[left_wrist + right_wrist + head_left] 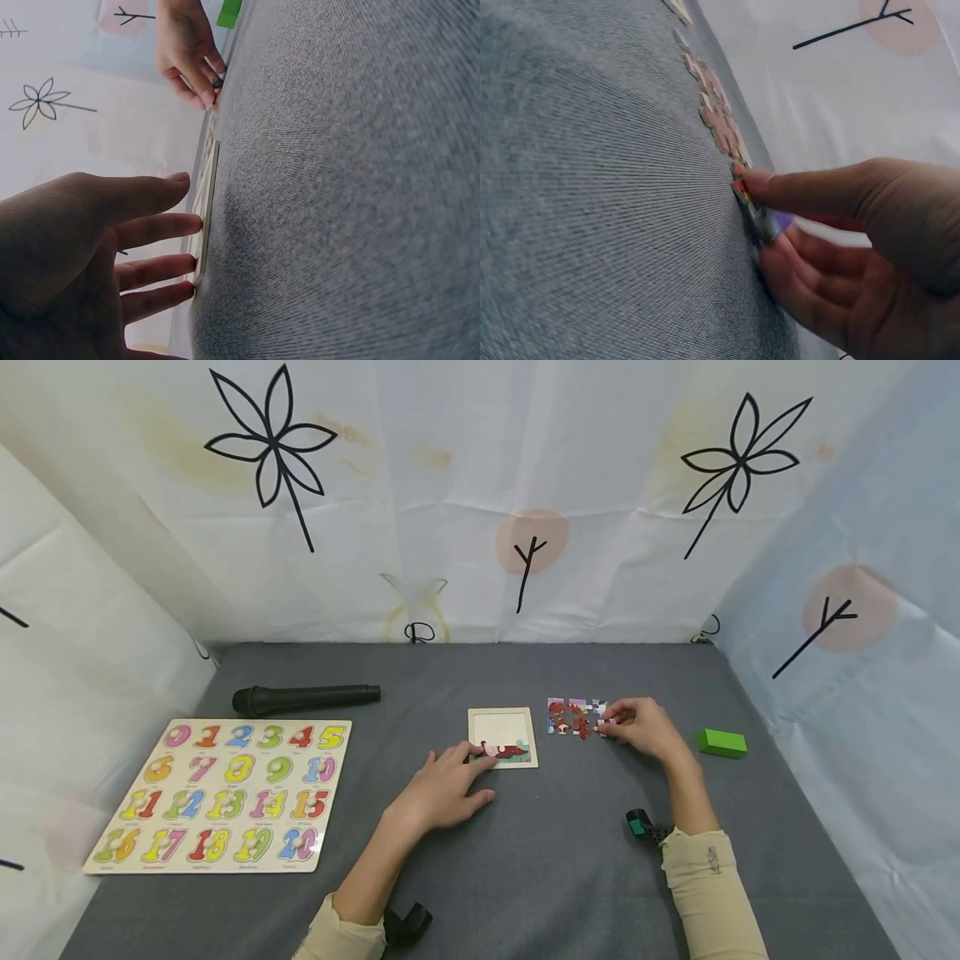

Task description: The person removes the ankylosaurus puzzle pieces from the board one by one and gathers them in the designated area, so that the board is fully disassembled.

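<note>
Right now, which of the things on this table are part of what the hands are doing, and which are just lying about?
In use:
small puzzle tray
loose puzzle pieces
left hand
right hand

Lying about:
number board
black microphone
green block

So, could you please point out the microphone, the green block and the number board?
microphone [303, 698]: head view, middle of its black body.
green block [722, 742]: head view, its top face.
number board [225, 793]: head view, centre, among the coloured numbers.

A grey cloth table [540, 877] fills the floor of the scene. White sheets [450, 527] printed with black flowers [272, 443] and pink circles wall its back and side edges.
</note>
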A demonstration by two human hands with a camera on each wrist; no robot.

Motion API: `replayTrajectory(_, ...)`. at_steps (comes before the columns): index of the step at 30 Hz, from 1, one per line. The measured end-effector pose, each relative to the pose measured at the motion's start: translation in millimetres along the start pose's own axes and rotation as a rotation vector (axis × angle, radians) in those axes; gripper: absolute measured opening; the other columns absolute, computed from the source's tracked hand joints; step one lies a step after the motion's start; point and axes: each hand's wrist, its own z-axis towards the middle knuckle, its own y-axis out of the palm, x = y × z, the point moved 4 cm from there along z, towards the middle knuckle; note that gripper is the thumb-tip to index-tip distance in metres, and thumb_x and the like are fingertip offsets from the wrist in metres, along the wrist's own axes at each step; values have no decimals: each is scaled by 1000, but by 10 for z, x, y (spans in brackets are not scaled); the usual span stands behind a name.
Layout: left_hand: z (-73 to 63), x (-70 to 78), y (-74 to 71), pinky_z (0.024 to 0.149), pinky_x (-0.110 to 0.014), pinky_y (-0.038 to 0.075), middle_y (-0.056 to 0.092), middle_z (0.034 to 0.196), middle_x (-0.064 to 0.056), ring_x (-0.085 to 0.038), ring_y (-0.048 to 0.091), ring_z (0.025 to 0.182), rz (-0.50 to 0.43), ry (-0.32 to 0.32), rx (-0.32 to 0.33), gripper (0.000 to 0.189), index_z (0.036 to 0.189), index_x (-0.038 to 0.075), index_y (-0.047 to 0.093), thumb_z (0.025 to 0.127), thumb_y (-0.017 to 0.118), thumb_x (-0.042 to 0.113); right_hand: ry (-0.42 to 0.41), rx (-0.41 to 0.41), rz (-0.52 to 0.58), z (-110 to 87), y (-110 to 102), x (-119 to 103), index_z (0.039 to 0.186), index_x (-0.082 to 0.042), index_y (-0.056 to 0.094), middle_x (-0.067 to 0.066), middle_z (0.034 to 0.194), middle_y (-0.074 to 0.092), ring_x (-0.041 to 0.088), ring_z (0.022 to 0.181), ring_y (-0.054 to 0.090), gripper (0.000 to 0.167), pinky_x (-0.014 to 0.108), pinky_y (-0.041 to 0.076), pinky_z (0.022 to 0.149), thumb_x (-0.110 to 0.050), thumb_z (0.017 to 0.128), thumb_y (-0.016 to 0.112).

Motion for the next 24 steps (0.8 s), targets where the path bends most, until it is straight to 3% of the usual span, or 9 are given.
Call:
replayTrajectory(4, -2, 2, 3, 125, -78, 31, 55, 158, -11, -34, 54, 150, 19, 15, -4, 52, 152, 18, 64, 105, 73, 36, 7, 43, -133, -3, 2, 3, 102, -1, 78, 15, 95, 78, 11, 76, 64, 17, 27, 50, 67, -17, 97, 81)
replayTrajectory(8, -12, 29, -3, 126, -74, 34, 53, 157, -13, -35, 53, 150, 36, 32, -1, 53, 153, 15, 64, 105, 72, 35, -25, 78, -174, 1, 18, -35, 99, -2, 79, 13, 91, 78, 11, 75, 64, 15, 28, 49, 69, -17, 97, 82)
replayTrajectory(16, -60, 175, 15, 131, -66, 33, 50, 163, -12, -32, 47, 156, 102, 46, -24, 63, 157, 6, 56, 105, 72, 39, -163, 76, -18, 39, 238, -353, 101, -1, 79, 11, 84, 76, 3, 63, 62, 13, 22, 47, 59, -13, 96, 82)
replayTrajectory(24, -84, 261, 94, 130, -56, 39, 45, 171, -11, -30, 42, 161, 165, 47, -87, 70, 161, 5, 51, 105, 71, 42, -289, -85, 86, 118, 757, -795, 102, -4, 80, 12, 90, 78, 8, 74, 67, 9, 23, 53, 67, -11, 99, 79)
